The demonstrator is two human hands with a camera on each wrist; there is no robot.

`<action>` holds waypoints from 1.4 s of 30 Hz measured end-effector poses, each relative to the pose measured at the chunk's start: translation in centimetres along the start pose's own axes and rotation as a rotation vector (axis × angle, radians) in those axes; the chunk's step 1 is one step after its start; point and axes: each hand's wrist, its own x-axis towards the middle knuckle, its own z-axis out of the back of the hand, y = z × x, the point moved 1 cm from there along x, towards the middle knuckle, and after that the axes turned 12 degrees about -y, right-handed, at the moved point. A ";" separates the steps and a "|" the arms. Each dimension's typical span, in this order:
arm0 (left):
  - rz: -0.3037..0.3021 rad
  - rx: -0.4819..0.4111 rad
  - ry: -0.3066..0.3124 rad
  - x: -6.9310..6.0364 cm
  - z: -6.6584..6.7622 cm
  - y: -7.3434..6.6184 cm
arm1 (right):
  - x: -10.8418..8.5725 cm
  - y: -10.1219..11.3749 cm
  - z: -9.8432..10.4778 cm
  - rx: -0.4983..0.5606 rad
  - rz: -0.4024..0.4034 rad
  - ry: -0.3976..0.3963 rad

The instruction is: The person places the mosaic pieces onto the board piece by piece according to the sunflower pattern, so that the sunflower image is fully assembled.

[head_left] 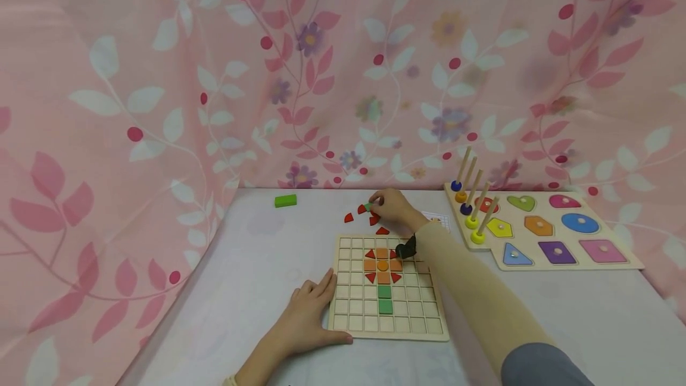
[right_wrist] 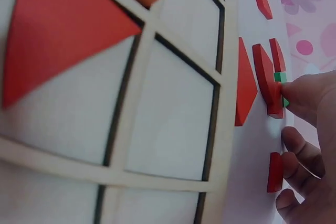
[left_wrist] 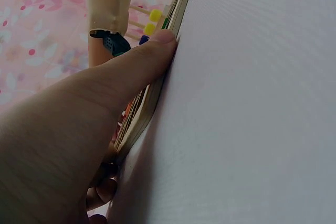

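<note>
A wooden grid board [head_left: 356, 321] lies on the table, holding an orange round piece [head_left: 383, 265], orange squares around it, red pieces at the diagonals and two green squares [head_left: 384, 307] below. My left hand [head_left: 305, 320] rests at the board's left edge, its thumb [left_wrist: 152, 51] on the near-left rim in the left wrist view. Beyond the board's far edge, my right hand [head_left: 395, 207] pinches a small green piece [head_left: 368, 206] among loose red pieces [head_left: 349, 217]. The right wrist view shows thumb and fingers of the right hand [right_wrist: 315, 103] at the green piece [right_wrist: 281, 77].
A bright green block [head_left: 286, 201] lies at the back left. At the right stand a peg rack with beads [head_left: 478, 237] and a shape board [head_left: 536, 261] with coloured shapes. A printed sheet [head_left: 436, 217] lies partly behind my right arm. A floral curtain hangs behind the table.
</note>
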 end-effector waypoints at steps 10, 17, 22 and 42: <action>-0.019 0.004 -0.014 -0.1 0.2 -0.3 | 0.6 -0.9 -0.5 -0.020 -0.005 -0.044; -0.022 0.004 -0.010 -0.2 0.1 -0.3 | 0.5 -0.7 -0.7 0.062 0.027 -0.038; -0.020 0.007 -0.014 -0.2 0.1 -0.2 | 0.5 -0.1 -0.5 0.012 0.059 -0.034; -0.013 0.009 -0.008 -0.1 0.2 -0.1 | -2.2 2.2 1.7 -0.015 0.142 -0.070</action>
